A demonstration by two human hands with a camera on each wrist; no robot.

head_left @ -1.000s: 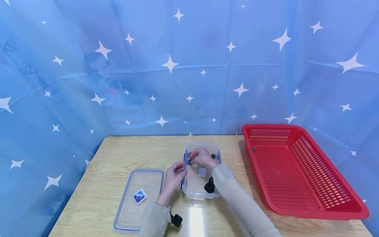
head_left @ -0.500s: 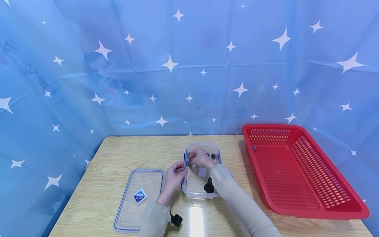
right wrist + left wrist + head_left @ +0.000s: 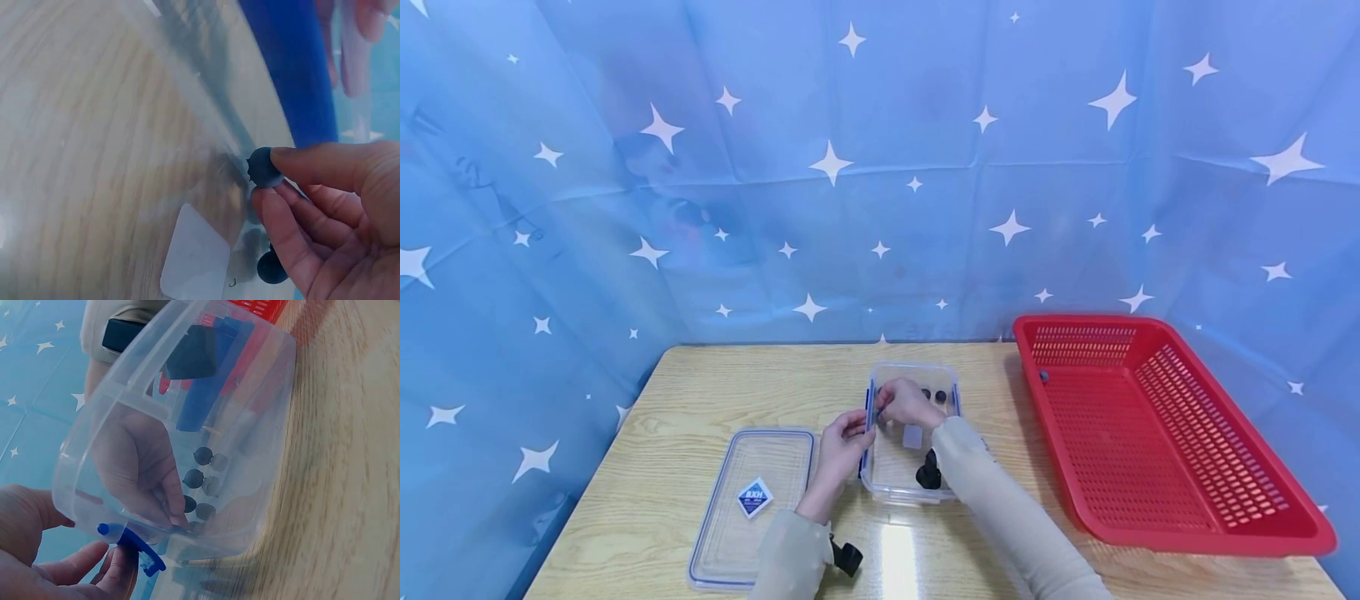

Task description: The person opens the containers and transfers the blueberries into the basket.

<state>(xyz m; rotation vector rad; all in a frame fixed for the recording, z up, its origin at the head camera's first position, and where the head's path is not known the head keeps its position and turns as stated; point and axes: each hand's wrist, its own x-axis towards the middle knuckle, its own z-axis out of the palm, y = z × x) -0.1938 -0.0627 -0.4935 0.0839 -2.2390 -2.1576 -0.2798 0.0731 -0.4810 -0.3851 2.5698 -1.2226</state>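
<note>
My right hand [image 3: 907, 402] reaches down inside a clear plastic box [image 3: 891, 471] and pinches a blueberry [image 3: 264, 167] between thumb and fingertips, close to the left wall. Other blueberries [image 3: 941, 396] lie along the back of the box, and one more blueberry [image 3: 272, 267] shows below the fingers in the right wrist view. Outside the same wall, my left hand [image 3: 841, 442] grips the rim, thumb on top and fingers around the blue latch [image 3: 140, 547]. A pale square label [image 3: 912, 436] lies on the box floor.
The blue-edged lid [image 3: 730, 542] with its diamond sticker [image 3: 754, 497] lies flat on the wooden table [image 3: 625, 500], left of the box. To the right stands a red perforated basket [image 3: 1063, 475], with a small dark round thing [image 3: 1043, 377] in its back left corner.
Inside the box, my right hand has shifted slightly left with the blueberry, uncovering another blueberry near the back. My left hand keeps its place at the rim.
</note>
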